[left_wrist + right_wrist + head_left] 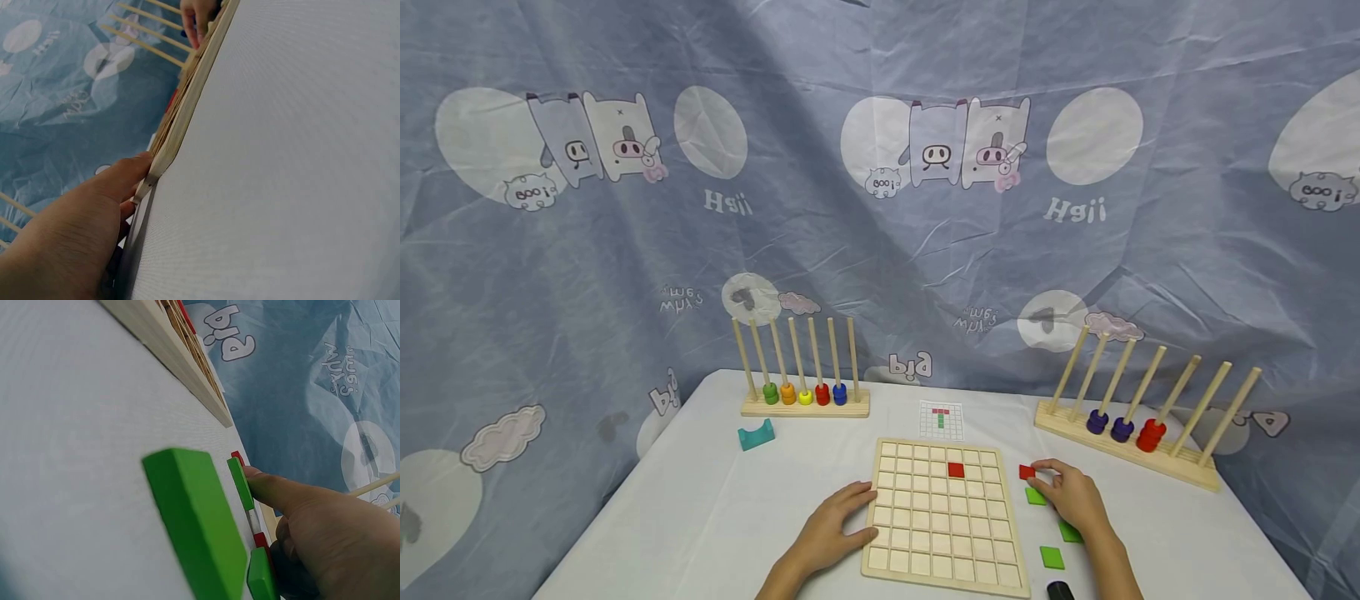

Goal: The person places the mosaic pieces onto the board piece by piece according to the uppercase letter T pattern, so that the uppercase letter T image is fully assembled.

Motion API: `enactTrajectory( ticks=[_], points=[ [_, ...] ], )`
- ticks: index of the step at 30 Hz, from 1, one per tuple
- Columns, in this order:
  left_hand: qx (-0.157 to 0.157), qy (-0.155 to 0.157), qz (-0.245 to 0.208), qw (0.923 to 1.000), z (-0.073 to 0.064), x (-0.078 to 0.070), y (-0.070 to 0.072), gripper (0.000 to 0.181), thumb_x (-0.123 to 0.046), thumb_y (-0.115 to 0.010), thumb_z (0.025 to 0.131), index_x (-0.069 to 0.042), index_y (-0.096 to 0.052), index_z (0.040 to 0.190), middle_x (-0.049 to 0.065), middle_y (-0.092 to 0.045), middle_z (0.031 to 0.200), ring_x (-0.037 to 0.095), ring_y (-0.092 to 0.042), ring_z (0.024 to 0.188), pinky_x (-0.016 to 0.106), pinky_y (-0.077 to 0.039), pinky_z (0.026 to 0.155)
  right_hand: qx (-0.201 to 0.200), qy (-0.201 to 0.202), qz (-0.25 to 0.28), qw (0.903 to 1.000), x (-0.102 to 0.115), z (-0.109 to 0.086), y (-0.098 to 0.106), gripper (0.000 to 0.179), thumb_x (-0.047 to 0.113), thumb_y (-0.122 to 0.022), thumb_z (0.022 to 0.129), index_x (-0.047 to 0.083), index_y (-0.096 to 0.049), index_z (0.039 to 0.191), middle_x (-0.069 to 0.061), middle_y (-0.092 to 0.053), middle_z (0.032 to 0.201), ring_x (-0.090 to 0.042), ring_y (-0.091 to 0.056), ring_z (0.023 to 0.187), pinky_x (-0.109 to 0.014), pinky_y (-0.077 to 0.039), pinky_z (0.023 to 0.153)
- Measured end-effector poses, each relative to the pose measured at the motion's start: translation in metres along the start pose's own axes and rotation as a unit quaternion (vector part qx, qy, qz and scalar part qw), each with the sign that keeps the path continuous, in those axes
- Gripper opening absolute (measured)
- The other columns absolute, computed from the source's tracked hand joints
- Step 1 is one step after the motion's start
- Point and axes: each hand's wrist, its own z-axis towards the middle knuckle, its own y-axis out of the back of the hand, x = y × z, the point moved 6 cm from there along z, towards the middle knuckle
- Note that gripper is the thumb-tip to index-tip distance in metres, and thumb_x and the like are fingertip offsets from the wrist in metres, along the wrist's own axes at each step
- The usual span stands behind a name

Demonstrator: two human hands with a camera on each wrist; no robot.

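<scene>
Head cam: L hand (833, 527) spread, R hand (1072, 493) pinching red tile (1026, 472).

The grid board (940, 522) at the left grip (833, 527) looked like matt wood; the red tile (1026, 472) at the right grip (1072, 496) seemed smooth; creased cloth (820, 242) hung beyond both.

The bare left forearm (784, 575) slants inward, and the left hand (827, 528) has its fingers (850, 495) extended, the thumb (857, 540) spread apart from them. The bare right forearm (1116, 565) angles forward and leftward; the right hand (1072, 496) bends its forefinger (1043, 464) and thumb tip (1038, 484) close together.
</scene>
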Motion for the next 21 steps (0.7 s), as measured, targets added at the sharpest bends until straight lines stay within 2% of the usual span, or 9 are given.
enactTrajectory(
  ticks=[21],
  points=[
    [0.002,0.001,-0.008,1.0,0.0004,0.0003,0.0002,0.059,-0.053,-0.057,0.086,-0.014,-0.053,0.13,0.003,-0.046,0.137,0.027,-0.04,0.127,0.049,-0.034,0.1,-0.009,0.006,0.003,0.9999,0.0032,-0.0012,0.0022,0.036,0.034,-0.07,0.081,0.009,-0.066,0.106,0.004,-0.036,0.051,-0.009,-0.029,0.044,-0.026,-0.025,0.041]
  ],
)
